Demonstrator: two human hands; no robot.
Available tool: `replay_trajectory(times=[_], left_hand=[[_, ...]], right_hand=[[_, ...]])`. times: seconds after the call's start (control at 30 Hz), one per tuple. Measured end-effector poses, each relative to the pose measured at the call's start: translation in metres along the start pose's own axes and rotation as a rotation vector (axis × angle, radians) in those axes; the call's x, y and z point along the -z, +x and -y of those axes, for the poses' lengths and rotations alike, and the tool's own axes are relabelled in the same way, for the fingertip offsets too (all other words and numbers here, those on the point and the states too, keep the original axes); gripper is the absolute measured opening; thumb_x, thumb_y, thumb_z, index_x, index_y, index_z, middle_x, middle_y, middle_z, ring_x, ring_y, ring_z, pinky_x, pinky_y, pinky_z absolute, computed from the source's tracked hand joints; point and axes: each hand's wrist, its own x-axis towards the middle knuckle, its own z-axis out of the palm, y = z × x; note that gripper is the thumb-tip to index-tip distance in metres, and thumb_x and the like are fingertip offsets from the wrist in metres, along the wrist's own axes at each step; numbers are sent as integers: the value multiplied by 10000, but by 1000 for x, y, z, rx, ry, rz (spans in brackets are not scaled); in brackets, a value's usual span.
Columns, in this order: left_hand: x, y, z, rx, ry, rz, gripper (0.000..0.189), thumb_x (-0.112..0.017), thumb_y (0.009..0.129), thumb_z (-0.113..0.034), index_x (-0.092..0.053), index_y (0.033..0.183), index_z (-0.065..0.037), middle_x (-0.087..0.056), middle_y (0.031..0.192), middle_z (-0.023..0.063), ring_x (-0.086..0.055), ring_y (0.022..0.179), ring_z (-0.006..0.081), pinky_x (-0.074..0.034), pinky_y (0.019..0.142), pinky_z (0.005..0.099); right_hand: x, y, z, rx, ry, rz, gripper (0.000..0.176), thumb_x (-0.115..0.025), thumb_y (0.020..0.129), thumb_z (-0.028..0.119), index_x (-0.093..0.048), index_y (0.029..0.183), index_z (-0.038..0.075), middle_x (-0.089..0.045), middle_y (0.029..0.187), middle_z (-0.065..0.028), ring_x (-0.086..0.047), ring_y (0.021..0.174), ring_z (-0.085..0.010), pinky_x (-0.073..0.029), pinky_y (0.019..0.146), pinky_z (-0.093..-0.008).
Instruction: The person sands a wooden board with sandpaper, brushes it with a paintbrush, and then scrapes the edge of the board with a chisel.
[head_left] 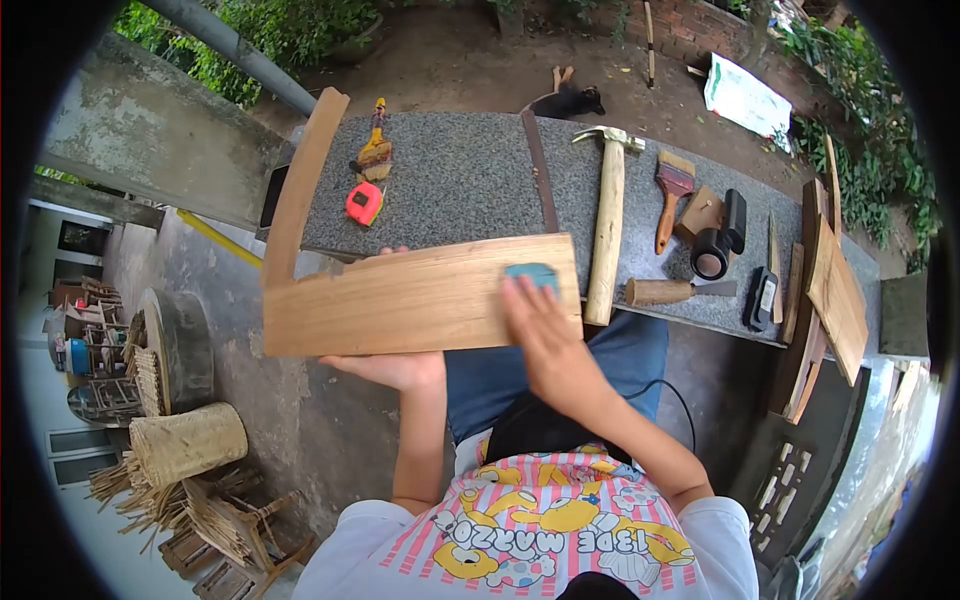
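Note:
A wide, flat wooden board (420, 298) lies across in front of my body, above my lap and the near edge of the stone counter. My left hand (395, 368) supports it from below, its palm under the near edge and some fingertips showing at the far edge. My right hand (540, 335) is on the board's top face near the right end, slightly blurred. Its fingers press on a small blue-green piece (535, 272), which looks like a sanding sheet or pad. A hammer (608, 220) with a pale wooden handle lies just right of the board.
On the grey counter (450, 170) are a pink tape measure (365, 203), brushes (675, 185), a chisel (670, 291), a black-handled tool (762, 297) and wooden strips. More boards (838, 300) lean at the right. A dog (570, 100) lies on the ground beyond.

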Motion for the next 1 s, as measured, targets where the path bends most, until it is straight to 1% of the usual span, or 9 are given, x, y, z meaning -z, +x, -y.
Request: replay_trajectory(times=[0.23, 0.33, 0.5, 0.57, 0.77, 0.87, 0.9, 0.97, 1.0], left_hand=[[10, 1, 5, 123, -26, 127, 1047, -243, 804, -857, -342, 1430, -23, -429, 1392, 260, -335, 1355, 430, -193, 1155, 577], [17, 11, -13, 15, -31, 165, 1029, -245, 801, -857, -356, 1428, -49, -454, 1364, 260, -387, 1319, 438, -230, 1140, 582], [45, 30, -62, -71, -106, 398, 989, -240, 801, -856, -368, 1437, -109, -477, 1347, 247, -425, 1291, 441, -308, 1101, 597], [32, 26, -73, -340, 242, -148, 976, -237, 797, -858, -387, 1429, -128, -477, 1353, 242, -426, 1291, 445, -324, 1090, 608], [39, 24, -99, -379, 230, -146, 843, -248, 847, -765, -438, 1373, -134, -549, 1274, 212, -495, 1214, 465, -338, 1081, 621], [46, 24, -103, -408, 266, -177, 838, -245, 853, -746, -435, 1370, -115, -549, 1273, 212, -508, 1197, 471, -354, 1071, 619], [50, 24, -104, -395, 259, -173, 838, -245, 853, -746, -435, 1370, -115, -549, 1273, 212, -508, 1197, 471, -354, 1071, 619], [58, 25, -105, -385, 268, -173, 875, -241, 841, -762, -428, 1372, -93, -537, 1283, 230, -503, 1202, 473, -351, 1071, 622], [60, 25, -104, -380, 264, -175, 875, -241, 841, -762, -428, 1372, -93, -537, 1283, 230, -503, 1202, 473, -351, 1071, 622]], right_hand=[[-3, 13, 36, 249, 115, 53, 699, -505, 772, -20, -310, 1441, -74, -385, 1478, -209, -360, 1387, -353, -270, 1156, -474], [11, 1, 6, 118, 104, 83, 797, -529, 650, -104, -339, 1424, -75, -414, 1449, -229, -400, 1363, -349, -306, 1138, -473], [34, -15, -47, -76, -11, 89, 807, -477, 717, -139, -222, 1477, -41, -417, 1426, -247, -412, 1336, -373, -305, 1123, -495], [37, -3, -59, -79, -49, 56, 802, -475, 732, -132, -214, 1483, -27, -427, 1423, -227, -421, 1328, -374, -303, 1117, -504], [19, 47, -83, -44, -396, -71, 729, -559, 842, 16, -233, 1494, 25, -441, 1431, -174, -409, 1347, -340, -296, 1102, -556], [-5, 47, -89, -27, -435, 90, 741, -637, 902, 331, -263, 1509, 127, -431, 1456, -151, -359, 1376, -369, -247, 1115, -588], [-1, 46, -91, -38, -447, 88, 741, -637, 902, 331, -263, 1509, 127, -431, 1456, -151, -359, 1376, -369, -247, 1115, -588], [7, 45, -93, -41, -206, 123, 699, -660, 882, 351, -364, 1461, 95, -451, 1442, -158, -366, 1367, -395, -261, 1113, -579], [14, 46, -100, -21, -153, -24, 574, -682, 871, 312, -500, 1352, 56, -557, 1309, -189, -488, 1252, -397, -377, 1046, -515]])
